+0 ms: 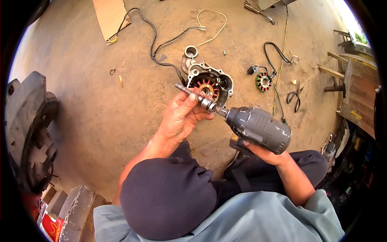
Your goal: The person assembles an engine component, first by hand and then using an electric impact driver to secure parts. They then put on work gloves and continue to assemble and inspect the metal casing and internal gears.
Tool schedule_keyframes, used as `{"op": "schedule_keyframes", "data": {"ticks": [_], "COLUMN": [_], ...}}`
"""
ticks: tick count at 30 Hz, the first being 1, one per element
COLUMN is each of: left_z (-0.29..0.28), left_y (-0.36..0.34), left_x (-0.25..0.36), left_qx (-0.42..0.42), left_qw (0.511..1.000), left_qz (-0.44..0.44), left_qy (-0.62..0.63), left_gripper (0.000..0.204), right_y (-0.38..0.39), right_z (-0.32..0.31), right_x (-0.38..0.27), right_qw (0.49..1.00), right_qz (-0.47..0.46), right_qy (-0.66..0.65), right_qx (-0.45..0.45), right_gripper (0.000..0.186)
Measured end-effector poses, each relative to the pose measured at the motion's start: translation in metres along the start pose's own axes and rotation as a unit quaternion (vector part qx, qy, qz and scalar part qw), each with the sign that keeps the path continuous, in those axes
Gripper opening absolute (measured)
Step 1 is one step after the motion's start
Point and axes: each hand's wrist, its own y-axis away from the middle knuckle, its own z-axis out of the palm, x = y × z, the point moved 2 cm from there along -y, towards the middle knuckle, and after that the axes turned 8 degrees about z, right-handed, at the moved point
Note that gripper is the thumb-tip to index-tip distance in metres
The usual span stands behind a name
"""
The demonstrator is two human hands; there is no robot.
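Note:
My left hand (177, 117) pinches a dark metal socket with a long shaft (206, 103) between thumb and fingers. Its wide end meets, or nearly meets, the nose of a black impact wrench (260, 127); whether the two are joined I cannot tell. Wrapped round the wrench's grip from below is my right hand (268, 154), its fingers partly hidden under the tool body. Just beyond my left hand lies an open metal engine cover (229, 80), with a copper-and-red wound stator (201, 85) inside it, partly covered by that hand.
A second stator (263, 82) with a black cable lies to the right, near scissors (297, 99). Black cable (154, 36) runs from the cover to cardboard (111, 18). A wooden bench (358, 88) stands right; a tyre (49, 109) stands left. A metal tool (260, 12) lies far off.

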Motion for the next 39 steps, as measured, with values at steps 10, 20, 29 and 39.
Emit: {"op": "schedule_keyframes", "data": {"ticks": [10, 20, 29, 39], "left_z": [-0.004, 0.001, -0.001, -0.024], "left_y": [0.001, -0.027, -0.043, 0.0], "left_x": [-0.02, -0.072, -0.077, 0.014], "left_qx": [-0.029, 0.043, 0.08, 0.04], "left_qw": [0.998, 0.985, 0.978, 0.775], "left_qz": [-0.033, -0.134, -0.156, 0.181], "left_qy": [0.037, 0.097, 0.109, -0.604], "left_gripper": [0.021, 0.037, 0.045, 0.035], "right_y": [-0.005, -0.032, -0.081, -0.128], "right_z": [0.007, -0.02, -0.026, -0.027], "right_x": [0.026, 0.018, -0.017, -0.063], "right_qw": [0.969, 0.969, 0.969, 0.895], "right_qz": [-0.084, 0.065, 0.098, 0.112], "right_qy": [0.227, 0.231, 0.213, 0.402], "right_qx": [-0.056, -0.062, -0.073, -0.156], "right_gripper": [0.041, 0.027, 0.025, 0.032]}}
